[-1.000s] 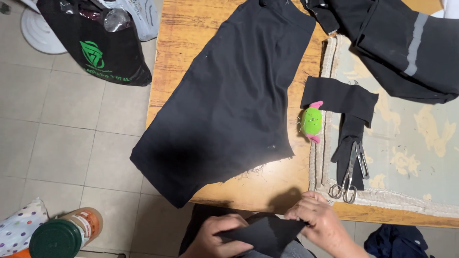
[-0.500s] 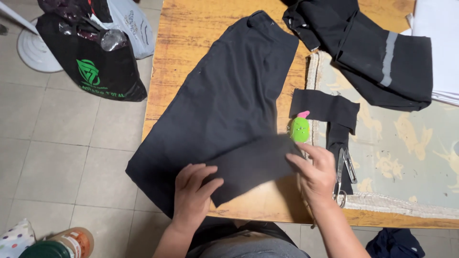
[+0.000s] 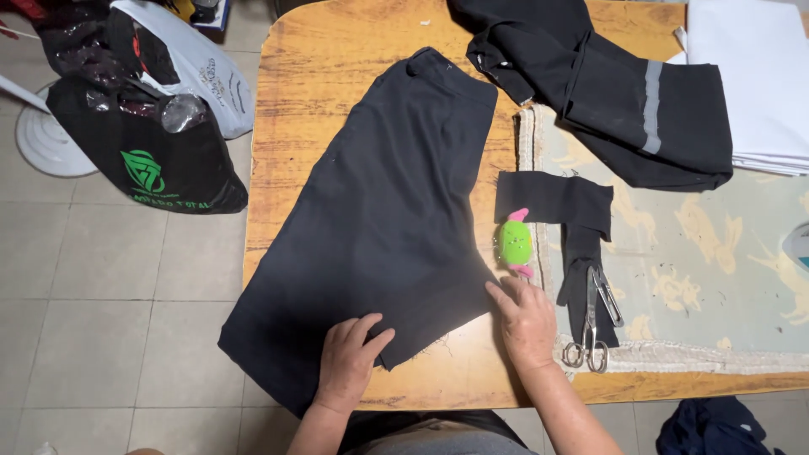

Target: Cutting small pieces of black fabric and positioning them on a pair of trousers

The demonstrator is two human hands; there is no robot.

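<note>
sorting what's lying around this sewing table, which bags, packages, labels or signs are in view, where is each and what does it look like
Black bag: on the floor left of the table, slumped, glossy black with a green emblem and a line of green print.
White bag: behind the black bag against the table's corner, soft, white with small dark print.
No signs or screens show.
</note>
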